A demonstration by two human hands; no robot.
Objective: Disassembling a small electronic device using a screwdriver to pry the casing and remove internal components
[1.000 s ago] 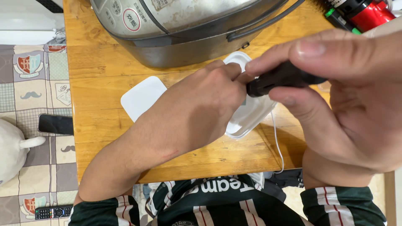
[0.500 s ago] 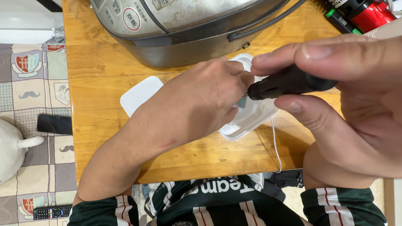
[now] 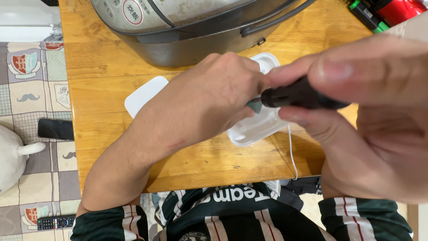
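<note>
My right hand (image 3: 379, 120) fills the right of the view, close to the camera, and grips a black tool handle (image 3: 298, 97) between thumb and fingers. The tool points left toward my left hand (image 3: 214, 98), whose fingers are curled around a small object; only a bit of teal (image 3: 255, 105) shows at the tool's tip. Both hands are above a white plastic container (image 3: 256, 129) on the wooden table (image 3: 102, 85). A white flat lid (image 3: 143, 96) lies to the left, partly under my left forearm.
A large metal rice cooker (image 3: 187, 31) stands at the table's far side. A thin white cable (image 3: 292, 154) runs off the front edge. Red and green items (image 3: 383, 13) sit at top right. On the floor lie a black phone (image 3: 54, 129), a remote (image 3: 55, 222) and a white plush toy (image 3: 13, 156).
My right hand with the black tool has risen nearer the camera and shifted slightly. My left hand stays over the white container.
</note>
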